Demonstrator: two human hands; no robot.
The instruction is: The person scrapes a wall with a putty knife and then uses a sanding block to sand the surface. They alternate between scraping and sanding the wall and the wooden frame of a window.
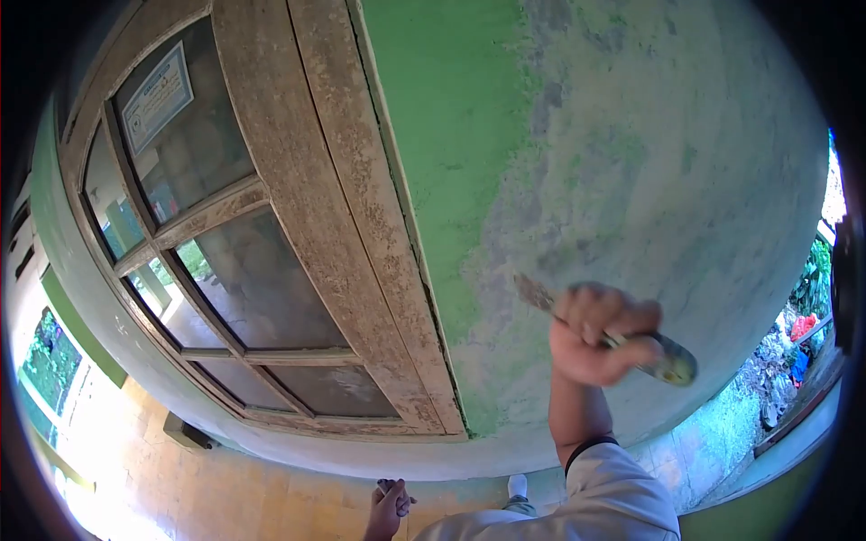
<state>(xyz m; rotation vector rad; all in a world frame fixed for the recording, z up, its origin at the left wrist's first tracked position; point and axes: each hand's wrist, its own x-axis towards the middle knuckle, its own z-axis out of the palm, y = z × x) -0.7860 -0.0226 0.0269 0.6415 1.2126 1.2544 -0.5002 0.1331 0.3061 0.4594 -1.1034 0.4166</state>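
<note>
Out in front of the patchy green-and-grey wall [631,171], there's my scraper [678,364], blade [532,293] angled up-left, with my right grip [600,332] closed round it. Can't tell if it's actually touching. My left grip [392,499] is way down low, fingers curled, can't tell if it's got anything. Scuffed wooden window [341,234] off to the left, yellowish floor [271,473] below.

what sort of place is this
Probably a porch or walkway outside a building: a weathered wood-framed window stands beside a wall with patchy green paint, and greenery shows at the right edge. The right hand holds a scraper-like tool near that wall.
</note>
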